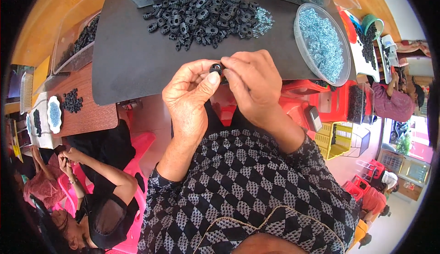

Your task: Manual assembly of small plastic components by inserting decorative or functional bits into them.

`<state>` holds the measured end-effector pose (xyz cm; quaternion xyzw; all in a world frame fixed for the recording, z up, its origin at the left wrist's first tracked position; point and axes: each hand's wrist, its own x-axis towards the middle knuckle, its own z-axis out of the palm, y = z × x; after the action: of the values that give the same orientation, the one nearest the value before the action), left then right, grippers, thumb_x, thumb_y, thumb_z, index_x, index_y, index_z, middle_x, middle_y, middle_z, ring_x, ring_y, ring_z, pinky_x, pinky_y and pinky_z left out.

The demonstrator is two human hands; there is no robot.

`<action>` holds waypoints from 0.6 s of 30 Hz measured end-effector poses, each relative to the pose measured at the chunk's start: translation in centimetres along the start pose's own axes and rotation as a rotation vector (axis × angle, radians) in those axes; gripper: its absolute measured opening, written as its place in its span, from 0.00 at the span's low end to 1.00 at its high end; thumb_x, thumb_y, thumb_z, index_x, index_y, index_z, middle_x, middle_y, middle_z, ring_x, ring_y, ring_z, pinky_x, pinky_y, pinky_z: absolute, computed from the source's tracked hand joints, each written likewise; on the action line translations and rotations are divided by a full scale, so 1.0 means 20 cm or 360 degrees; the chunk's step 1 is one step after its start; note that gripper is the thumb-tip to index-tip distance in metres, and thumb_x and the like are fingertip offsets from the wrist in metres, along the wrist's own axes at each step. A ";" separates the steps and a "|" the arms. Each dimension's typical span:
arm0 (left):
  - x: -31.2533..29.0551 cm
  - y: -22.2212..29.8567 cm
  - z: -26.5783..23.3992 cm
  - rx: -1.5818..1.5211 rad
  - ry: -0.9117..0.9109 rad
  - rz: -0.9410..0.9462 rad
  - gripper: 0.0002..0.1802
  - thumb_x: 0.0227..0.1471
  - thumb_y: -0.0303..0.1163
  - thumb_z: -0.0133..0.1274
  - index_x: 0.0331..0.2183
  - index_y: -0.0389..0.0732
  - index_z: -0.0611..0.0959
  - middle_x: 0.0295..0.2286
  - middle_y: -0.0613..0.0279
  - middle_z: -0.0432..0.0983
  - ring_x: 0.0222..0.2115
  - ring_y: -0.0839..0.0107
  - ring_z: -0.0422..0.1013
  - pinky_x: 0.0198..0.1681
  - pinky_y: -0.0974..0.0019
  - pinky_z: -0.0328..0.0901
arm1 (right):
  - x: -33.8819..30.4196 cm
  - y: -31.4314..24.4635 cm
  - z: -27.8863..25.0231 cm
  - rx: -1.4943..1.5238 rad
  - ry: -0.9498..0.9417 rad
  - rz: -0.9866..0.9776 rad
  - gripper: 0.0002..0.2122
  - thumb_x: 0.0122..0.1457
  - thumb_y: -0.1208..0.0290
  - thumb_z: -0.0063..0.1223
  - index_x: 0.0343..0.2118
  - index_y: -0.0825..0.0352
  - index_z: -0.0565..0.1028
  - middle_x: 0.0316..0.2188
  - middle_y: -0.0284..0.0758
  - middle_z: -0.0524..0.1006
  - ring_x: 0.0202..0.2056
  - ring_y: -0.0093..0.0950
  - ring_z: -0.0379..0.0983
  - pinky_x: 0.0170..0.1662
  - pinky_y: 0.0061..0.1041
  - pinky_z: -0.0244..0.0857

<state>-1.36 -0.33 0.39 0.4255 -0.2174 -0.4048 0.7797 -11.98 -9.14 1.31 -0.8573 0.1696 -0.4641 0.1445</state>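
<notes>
I pinch a small black ring part (216, 68) between my left hand (188, 99) thumb and my right hand (252, 86) fingertips, over the near edge of the black mat (133, 57). Farther away lies the pile of black parts (201, 18); a clear dish of blue pieces (323, 43) sits to the right.

The single view comes from a fisheye camera on the person's head, looking steeply down over a checked chest and forearms that enter from the lower edge. It sits close to the hands, the left hand (188, 99) and right hand (251, 83) filling the picture's middle, with the bench (133, 57) and its dark mat just beyond them toward the top. Straight edges bend near the black round rim, where other seated people show at lower left and far right.
</notes>
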 end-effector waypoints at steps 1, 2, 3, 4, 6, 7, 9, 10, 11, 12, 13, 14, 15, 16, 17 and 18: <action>0.00 0.00 -0.01 0.0020 0.0022 0.0014 0.11 0.47 0.19 0.56 0.37 0.30 0.79 0.33 0.58 0.77 0.33 0.76 0.72 0.40 0.73 0.66 | 0.00 -0.01 0.00 0.0003 0.0003 0.0004 0.12 0.42 0.82 0.58 0.33 0.68 0.75 0.28 0.36 0.73 0.28 0.35 0.68 0.29 0.30 0.62; 0.00 0.00 -0.01 0.0025 0.0021 0.0012 0.11 0.47 0.19 0.56 0.37 0.30 0.79 0.33 0.58 0.77 0.33 0.76 0.72 0.40 0.73 0.66 | 0.00 -0.02 0.01 0.0051 0.0018 -0.0028 0.13 0.41 0.82 0.59 0.33 0.68 0.75 0.28 0.36 0.73 0.28 0.35 0.68 0.30 0.30 0.62; -0.01 0.00 -0.01 -0.0016 0.0014 0.0043 0.11 0.47 0.19 0.56 0.37 0.30 0.78 0.33 0.58 0.77 0.33 0.76 0.72 0.41 0.73 0.66 | 0.00 -0.03 0.01 0.0098 0.0035 -0.0060 0.13 0.41 0.82 0.59 0.33 0.68 0.75 0.28 0.36 0.73 0.28 0.35 0.68 0.30 0.30 0.62; -0.01 0.01 -0.01 -0.0058 0.0008 0.0072 0.11 0.47 0.18 0.56 0.37 0.30 0.78 0.33 0.58 0.77 0.33 0.76 0.72 0.41 0.73 0.67 | 0.00 -0.02 0.01 0.0099 0.0036 -0.0056 0.13 0.41 0.82 0.59 0.33 0.68 0.75 0.28 0.36 0.73 0.28 0.35 0.68 0.30 0.30 0.62; -0.02 0.01 -0.01 -0.0064 -0.0002 0.0052 0.11 0.47 0.18 0.56 0.37 0.30 0.78 0.33 0.58 0.77 0.33 0.76 0.72 0.41 0.73 0.67 | 0.00 -0.01 0.01 0.0099 0.0062 0.0036 0.14 0.40 0.82 0.60 0.33 0.68 0.74 0.28 0.35 0.73 0.28 0.34 0.68 0.30 0.30 0.62; -0.02 0.01 -0.01 -0.0075 -0.0013 0.0035 0.11 0.47 0.18 0.56 0.37 0.30 0.78 0.33 0.58 0.77 0.33 0.76 0.72 0.40 0.73 0.67 | 0.00 -0.02 0.00 0.0133 0.0037 0.0091 0.13 0.39 0.82 0.61 0.32 0.67 0.74 0.28 0.35 0.73 0.29 0.34 0.68 0.30 0.30 0.62; -0.02 0.01 0.00 -0.0081 -0.0015 0.0009 0.11 0.47 0.18 0.56 0.37 0.30 0.78 0.33 0.58 0.77 0.33 0.76 0.72 0.40 0.73 0.67 | 0.00 -0.03 -0.01 0.0179 0.0002 0.0219 0.13 0.39 0.82 0.61 0.32 0.67 0.74 0.28 0.35 0.73 0.29 0.34 0.69 0.30 0.29 0.62; -0.02 0.02 0.00 -0.0087 -0.0015 -0.0014 0.11 0.47 0.18 0.56 0.37 0.30 0.78 0.33 0.58 0.77 0.33 0.76 0.72 0.40 0.74 0.67 | -0.01 -0.03 -0.01 0.0227 -0.0033 0.0344 0.13 0.39 0.81 0.61 0.31 0.67 0.74 0.28 0.35 0.73 0.29 0.33 0.69 0.30 0.29 0.62; -0.02 0.01 -0.01 -0.0087 -0.0015 -0.0016 0.11 0.47 0.18 0.56 0.37 0.30 0.78 0.33 0.58 0.77 0.33 0.76 0.72 0.40 0.74 0.67 | -0.01 -0.03 -0.01 0.0226 -0.0033 0.0345 0.13 0.39 0.81 0.61 0.31 0.67 0.74 0.28 0.35 0.73 0.29 0.33 0.69 0.30 0.29 0.62; -0.02 0.00 -0.02 -0.0075 -0.0023 -0.0032 0.11 0.47 0.18 0.56 0.37 0.30 0.78 0.33 0.58 0.77 0.33 0.76 0.72 0.40 0.74 0.67 | -0.02 -0.01 -0.01 0.0211 -0.0036 0.0299 0.14 0.39 0.81 0.61 0.32 0.67 0.74 0.28 0.35 0.73 0.29 0.34 0.69 0.29 0.30 0.62; -0.02 0.00 -0.02 -0.0062 -0.0028 -0.0047 0.11 0.47 0.18 0.56 0.37 0.30 0.78 0.33 0.59 0.77 0.32 0.77 0.71 0.39 0.75 0.66 | -0.03 -0.01 -0.01 0.0199 -0.0039 0.0253 0.14 0.39 0.81 0.61 0.32 0.67 0.74 0.27 0.36 0.73 0.28 0.34 0.68 0.29 0.30 0.62; -0.02 0.00 -0.02 -0.0061 -0.0026 -0.0048 0.11 0.47 0.18 0.56 0.37 0.30 0.78 0.33 0.59 0.77 0.32 0.77 0.71 0.39 0.75 0.66 | -0.03 -0.02 0.00 0.0201 -0.0040 0.0255 0.14 0.39 0.81 0.61 0.32 0.67 0.74 0.27 0.36 0.73 0.28 0.34 0.68 0.29 0.30 0.62; -0.02 0.00 -0.01 -0.0045 0.0005 -0.0029 0.11 0.47 0.18 0.56 0.37 0.30 0.78 0.32 0.61 0.77 0.31 0.78 0.70 0.38 0.76 0.66 | -0.02 -0.03 0.00 0.0152 -0.0045 0.0207 0.14 0.39 0.81 0.61 0.32 0.67 0.74 0.27 0.36 0.73 0.28 0.34 0.68 0.29 0.30 0.62; -0.02 -0.01 -0.01 -0.0032 0.0035 -0.0010 0.11 0.47 0.18 0.56 0.37 0.30 0.79 0.30 0.62 0.76 0.30 0.79 0.69 0.36 0.77 0.65 | -0.03 -0.03 0.00 0.0100 -0.0050 0.0159 0.13 0.40 0.81 0.60 0.32 0.68 0.74 0.27 0.36 0.73 0.27 0.35 0.68 0.29 0.30 0.62; -0.02 -0.02 -0.01 -0.0032 0.0035 -0.0012 0.11 0.47 0.18 0.56 0.37 0.30 0.79 0.30 0.62 0.76 0.30 0.79 0.69 0.36 0.77 0.65 | -0.03 -0.04 0.01 0.0099 -0.0051 0.0160 0.13 0.40 0.81 0.60 0.32 0.68 0.74 0.27 0.36 0.73 0.27 0.35 0.68 0.29 0.30 0.62; -0.02 -0.02 -0.01 -0.0005 0.0064 0.0039 0.11 0.47 0.18 0.56 0.36 0.31 0.79 0.30 0.64 0.76 0.28 0.80 0.68 0.35 0.78 0.64 | -0.03 -0.05 0.03 0.0091 -0.0024 0.0124 0.13 0.40 0.82 0.60 0.32 0.68 0.74 0.26 0.36 0.72 0.27 0.35 0.67 0.29 0.30 0.62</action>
<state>-1.70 -0.09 -0.10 0.4296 -0.2061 -0.3869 0.7895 -11.72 -7.97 0.89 -0.8490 0.1885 -0.4564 0.1883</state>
